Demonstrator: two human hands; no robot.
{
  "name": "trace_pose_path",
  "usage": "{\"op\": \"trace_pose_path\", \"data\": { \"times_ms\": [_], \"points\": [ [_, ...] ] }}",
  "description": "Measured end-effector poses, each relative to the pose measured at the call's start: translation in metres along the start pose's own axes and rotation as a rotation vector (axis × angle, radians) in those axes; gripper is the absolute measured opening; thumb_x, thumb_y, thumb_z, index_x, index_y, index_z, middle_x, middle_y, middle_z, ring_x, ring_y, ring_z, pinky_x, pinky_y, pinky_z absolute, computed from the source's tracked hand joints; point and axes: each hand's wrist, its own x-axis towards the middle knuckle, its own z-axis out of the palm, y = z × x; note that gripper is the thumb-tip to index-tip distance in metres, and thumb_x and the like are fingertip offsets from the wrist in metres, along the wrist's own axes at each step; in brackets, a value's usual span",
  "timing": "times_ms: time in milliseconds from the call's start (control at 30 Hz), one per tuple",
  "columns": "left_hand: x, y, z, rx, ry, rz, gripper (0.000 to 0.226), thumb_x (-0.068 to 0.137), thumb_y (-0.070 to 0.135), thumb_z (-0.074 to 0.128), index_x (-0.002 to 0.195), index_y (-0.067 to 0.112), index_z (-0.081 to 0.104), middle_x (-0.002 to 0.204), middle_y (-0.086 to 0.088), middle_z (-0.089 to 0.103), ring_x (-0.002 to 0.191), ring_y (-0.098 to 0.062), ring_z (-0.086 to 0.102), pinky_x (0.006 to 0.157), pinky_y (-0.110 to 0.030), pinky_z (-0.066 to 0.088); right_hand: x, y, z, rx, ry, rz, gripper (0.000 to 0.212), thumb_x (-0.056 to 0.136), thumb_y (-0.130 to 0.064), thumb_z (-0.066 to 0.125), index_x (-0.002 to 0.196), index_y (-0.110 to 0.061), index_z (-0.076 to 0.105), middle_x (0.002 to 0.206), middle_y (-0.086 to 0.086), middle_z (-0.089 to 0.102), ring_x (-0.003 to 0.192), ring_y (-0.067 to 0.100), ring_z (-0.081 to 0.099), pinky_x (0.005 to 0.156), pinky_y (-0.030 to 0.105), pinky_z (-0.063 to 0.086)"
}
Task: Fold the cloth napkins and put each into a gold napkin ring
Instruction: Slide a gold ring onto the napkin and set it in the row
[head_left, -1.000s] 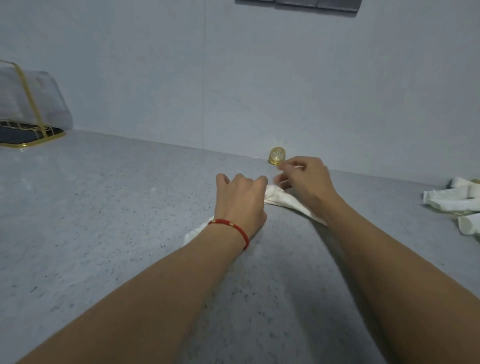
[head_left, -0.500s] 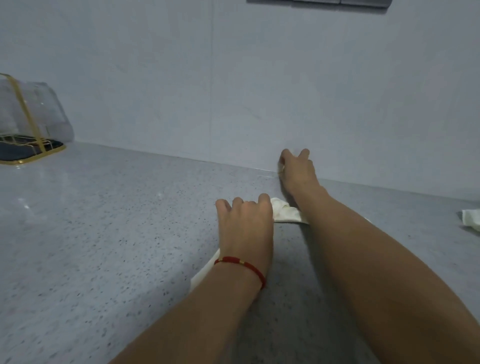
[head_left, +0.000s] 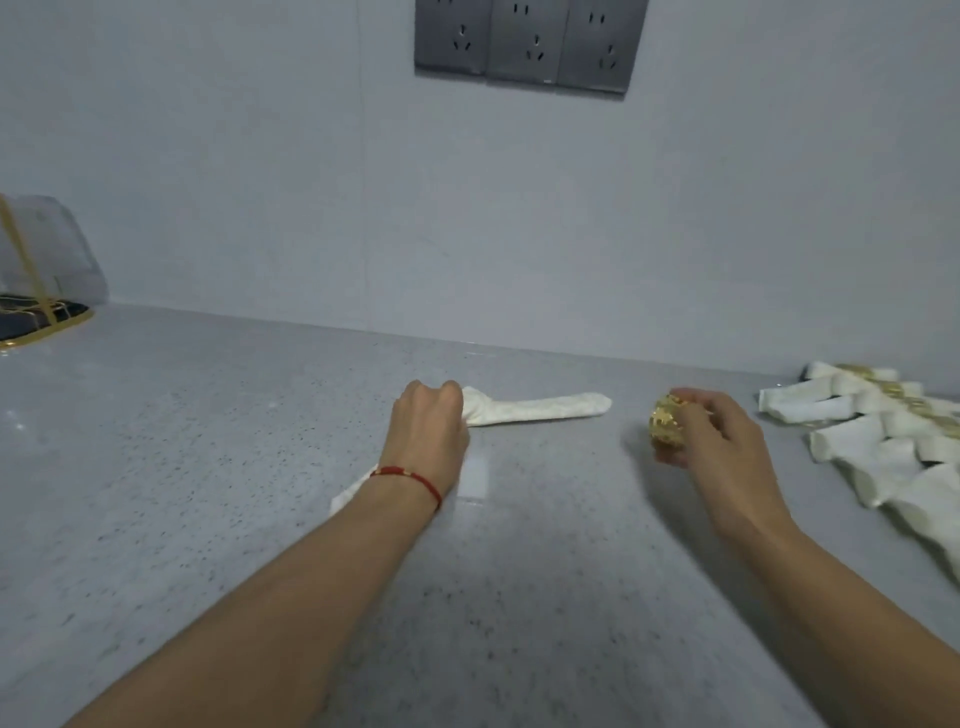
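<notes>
The left hand (head_left: 428, 434) lay knuckles-up on the grey speckled worktop (head_left: 208, 467), its fingers curled down over the middle of a folded white cloth napkin (head_left: 540, 409) and pinning it there. A red cord bracelet (head_left: 410, 479) circled that wrist. From under the hand, one narrow end of the napkin ran out toward 3 o'clock and lay flat on the worktop, while the other end showed as a pale corner at about 7 o'clock, beside the forearm.

The right hand (head_left: 711, 441) hovered well apart from the napkin, at 3 o'clock from the left hand. Its fingers and thumb were curled round a gold napkin ring (head_left: 666, 427), which it pinched at the fingertips with the filigree side turned toward the napkin's free end. The ring was blurred, so whether it touched the worktop could not be told.

Further out at 3 o'clock, near the right edge of the view, a cluster of finished rolled napkins (head_left: 857, 436) lay on the worktop, several with gold rings round them. At 9 o'clock, far off on the left, stood a gold wire rack (head_left: 28, 291) with a dark base against the wall. At 12 o'clock, high on the grey wall, sat a row of three dark power sockets (head_left: 530, 44).
</notes>
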Motion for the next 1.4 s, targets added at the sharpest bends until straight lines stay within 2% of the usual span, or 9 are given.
{"op": "trace_pose_path", "data": {
  "times_ms": [167, 333, 500, 667, 900, 967, 1067, 1200, 1400],
  "points": [
    [-0.026, 0.007, -0.021, -0.082, 0.093, -0.02, 0.008, 0.081, 0.012, 0.068, 0.082, 0.005, 0.064, 0.079, -0.017, 0.057, 0.074, -0.032, 0.054, 0.061, -0.031, 0.037, -0.019, 0.025, -0.021, 0.143, 0.023, 0.107, 0.021, 0.1, -0.027, 0.055, 0.116, -0.028, 0.069, 0.096, -0.004, 0.075, 0.081, 0.019, 0.075, 0.098, 0.051, 0.056],
    [-0.054, 0.001, -0.039, -0.124, 0.264, 0.031, 0.009, 0.076, 0.005, 0.076, 0.074, 0.006, 0.067, 0.071, -0.01, 0.055, 0.061, -0.024, 0.049, 0.057, -0.027, 0.037, -0.016, 0.023, -0.024, 0.086, -0.056, 0.135, 0.031, 0.105, -0.028, 0.051, 0.134, -0.023, 0.06, 0.105, 0.0, 0.072, 0.084, 0.02, 0.075, 0.097, 0.045, 0.057],
    [-0.056, 0.001, -0.041, -0.155, 0.296, 0.128, 0.015, 0.072, 0.004, 0.083, 0.075, 0.007, 0.069, 0.072, -0.003, 0.053, 0.058, -0.018, 0.048, 0.055, -0.02, 0.035, -0.02, 0.019, -0.027, 0.102, -0.171, 0.102, 0.033, 0.106, -0.027, 0.049, 0.138, -0.023, 0.057, 0.12, 0.001, 0.068, 0.087, 0.016, 0.077, 0.091, 0.03, 0.057],
    [-0.057, 0.002, -0.042, -0.215, 0.317, 0.244, 0.015, 0.073, 0.008, 0.085, 0.078, 0.008, 0.071, 0.077, -0.006, 0.062, 0.061, -0.021, 0.057, 0.056, -0.033, 0.053, -0.022, 0.016, -0.024, 0.229, -0.314, 0.136, 0.033, 0.108, -0.021, 0.05, 0.139, -0.016, 0.056, 0.132, 0.004, 0.062, 0.097, 0.019, 0.076, 0.103, 0.042, 0.054],
    [-0.054, 0.0, -0.051, -0.36, 0.297, 0.284, 0.016, 0.071, 0.008, 0.087, 0.078, 0.01, 0.073, 0.078, -0.004, 0.07, 0.067, -0.021, 0.067, 0.058, -0.04, 0.058, -0.023, 0.007, -0.031, 0.492, -0.514, 0.158, 0.025, 0.097, -0.008, 0.062, 0.12, -0.001, 0.07, 0.128, 0.021, 0.067, 0.116, 0.033, 0.068, 0.099, 0.049, 0.056],
    [-0.055, -0.001, -0.052, -0.381, 0.247, 0.298, 0.017, 0.071, 0.011, 0.088, 0.08, 0.011, 0.073, 0.081, -0.003, 0.071, 0.071, -0.019, 0.069, 0.062, -0.04, 0.059, -0.026, 0.004, -0.036, 0.429, -0.564, 0.1, 0.031, 0.088, -0.016, 0.073, 0.117, -0.007, 0.074, 0.125, 0.015, 0.069, 0.114, 0.031, 0.069, 0.098, 0.045, 0.057],
    [-0.056, 0.0, -0.053, -0.377, 0.208, 0.332, 0.016, 0.071, 0.011, 0.087, 0.079, 0.012, 0.073, 0.082, -0.001, 0.072, 0.071, -0.017, 0.07, 0.062, -0.039, 0.059, -0.03, -0.001, -0.046, 0.05, -0.569, -0.058, 0.034, 0.081, -0.03, 0.083, 0.115, -0.028, 0.077, 0.115, -0.006, 0.073, 0.103, 0.01, 0.071, 0.088, 0.024, 0.056],
    [-0.058, 0.008, -0.055, -0.374, 0.191, 0.387, 0.016, 0.071, 0.008, 0.087, 0.078, 0.011, 0.073, 0.081, -0.002, 0.072, 0.071, -0.016, 0.07, 0.061, -0.036, 0.059, -0.032, -0.006, -0.048, -0.146, -0.573, -0.143, 0.035, 0.075, -0.035, 0.09, 0.108, -0.039, 0.077, 0.104, -0.015, 0.073, 0.079, 0.002, 0.068, 0.068, 0.018, 0.051],
    [-0.058, 0.007, -0.05, -0.374, 0.159, 0.37, 0.015, 0.072, 0.01, 0.086, 0.079, 0.011, 0.072, 0.082, -0.003, 0.07, 0.071, -0.019, 0.068, 0.062, -0.04, 0.058, -0.036, -0.009, -0.048, -0.34, -0.482, -0.213, 0.049, 0.065, -0.039, 0.093, 0.11, -0.043, 0.076, 0.113, -0.019, 0.066, 0.095, 0.004, 0.061, 0.071, 0.017, 0.045]
  ]
}}
